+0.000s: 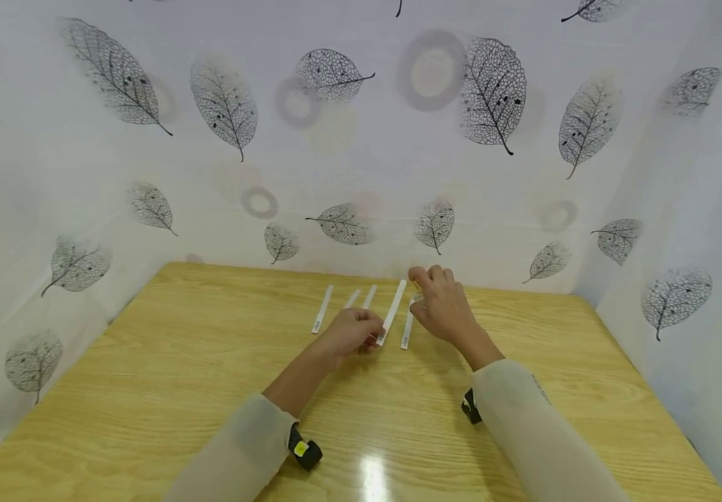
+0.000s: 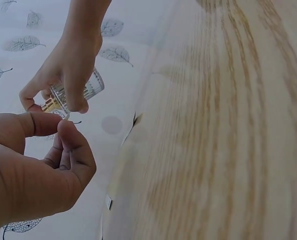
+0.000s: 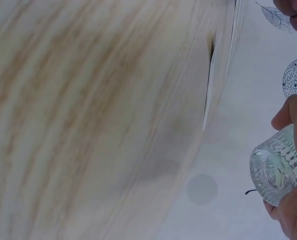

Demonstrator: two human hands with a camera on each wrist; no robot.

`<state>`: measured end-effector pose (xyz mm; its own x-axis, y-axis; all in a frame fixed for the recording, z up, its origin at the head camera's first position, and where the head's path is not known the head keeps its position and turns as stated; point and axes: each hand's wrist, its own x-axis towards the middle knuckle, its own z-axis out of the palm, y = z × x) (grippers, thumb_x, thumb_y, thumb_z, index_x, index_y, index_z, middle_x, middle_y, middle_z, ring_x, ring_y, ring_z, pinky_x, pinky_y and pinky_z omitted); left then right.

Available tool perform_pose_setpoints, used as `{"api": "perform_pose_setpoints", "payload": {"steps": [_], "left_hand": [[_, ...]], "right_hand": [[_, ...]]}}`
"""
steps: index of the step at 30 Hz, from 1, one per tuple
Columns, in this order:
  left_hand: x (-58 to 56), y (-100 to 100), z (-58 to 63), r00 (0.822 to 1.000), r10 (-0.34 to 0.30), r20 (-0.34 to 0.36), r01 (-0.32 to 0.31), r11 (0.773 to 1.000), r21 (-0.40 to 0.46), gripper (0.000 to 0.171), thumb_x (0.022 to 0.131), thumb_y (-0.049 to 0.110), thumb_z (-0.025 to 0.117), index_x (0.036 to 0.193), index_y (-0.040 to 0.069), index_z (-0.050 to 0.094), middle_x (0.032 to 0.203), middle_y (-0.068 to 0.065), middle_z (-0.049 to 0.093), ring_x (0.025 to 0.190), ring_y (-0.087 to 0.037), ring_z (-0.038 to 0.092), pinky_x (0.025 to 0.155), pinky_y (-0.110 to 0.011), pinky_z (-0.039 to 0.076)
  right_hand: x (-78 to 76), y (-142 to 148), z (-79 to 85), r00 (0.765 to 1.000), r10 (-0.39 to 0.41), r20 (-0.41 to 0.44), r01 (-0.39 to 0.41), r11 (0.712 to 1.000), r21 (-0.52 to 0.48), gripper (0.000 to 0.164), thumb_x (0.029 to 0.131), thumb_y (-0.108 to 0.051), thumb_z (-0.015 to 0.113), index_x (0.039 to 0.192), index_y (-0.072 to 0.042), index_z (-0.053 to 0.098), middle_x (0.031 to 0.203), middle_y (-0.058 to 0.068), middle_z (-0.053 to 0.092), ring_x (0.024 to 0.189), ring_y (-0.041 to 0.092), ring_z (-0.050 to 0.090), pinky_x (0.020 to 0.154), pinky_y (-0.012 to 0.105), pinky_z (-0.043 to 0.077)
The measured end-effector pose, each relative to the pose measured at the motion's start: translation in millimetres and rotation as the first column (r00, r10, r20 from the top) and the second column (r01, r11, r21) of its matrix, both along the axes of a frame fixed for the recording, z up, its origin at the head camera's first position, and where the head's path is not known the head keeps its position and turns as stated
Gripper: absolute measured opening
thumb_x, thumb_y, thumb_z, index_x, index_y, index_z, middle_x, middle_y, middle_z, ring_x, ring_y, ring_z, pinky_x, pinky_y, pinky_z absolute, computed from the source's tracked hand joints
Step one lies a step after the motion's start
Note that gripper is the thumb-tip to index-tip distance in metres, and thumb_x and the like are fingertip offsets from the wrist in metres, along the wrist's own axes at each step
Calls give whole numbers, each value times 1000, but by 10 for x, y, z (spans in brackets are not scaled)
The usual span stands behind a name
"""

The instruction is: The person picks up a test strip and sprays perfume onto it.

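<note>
My left hand [image 1: 349,335] pinches one end of a white paper test strip [image 1: 393,309] between thumb and forefinger, and the strip slants up off the table. Beside it on the right, my right hand [image 1: 447,307] grips a clear ribbed-glass perfume spray bottle [image 2: 94,86]. The bottle is tilted, its gold neck [image 2: 49,104] towards the strip and a finger bent over its top. From the right wrist, the bottle's thick glass base [image 3: 273,172] shows. One printed strip [image 1: 407,326] lies on the table just below the right hand.
More white strips lie left of the held one: a printed strip [image 1: 322,309] and two others, the nearer strip [image 1: 369,297] partly behind my left hand. The wood-grain table [image 1: 178,390] ends at a leaf-patterned curtain [image 1: 361,160] behind and on both sides.
</note>
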<state>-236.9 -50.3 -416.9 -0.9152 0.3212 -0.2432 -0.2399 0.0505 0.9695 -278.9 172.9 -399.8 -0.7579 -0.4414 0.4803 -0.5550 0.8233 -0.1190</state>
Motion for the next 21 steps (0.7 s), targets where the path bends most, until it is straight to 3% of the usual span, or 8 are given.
{"api": "perform_pose_setpoints", "payload": {"steps": [21], "left_hand": [[65, -6, 49, 998, -48, -34, 50, 997, 53, 15, 104, 15, 58, 97, 2, 61, 101, -9, 60, 77, -14, 55, 70, -22, 54]], "right_hand": [[8, -89, -2, 999, -44, -7, 44, 999, 13, 49, 87, -11, 71, 129, -19, 46, 102, 16, 54, 79, 33, 45, 57, 39, 37]]}}
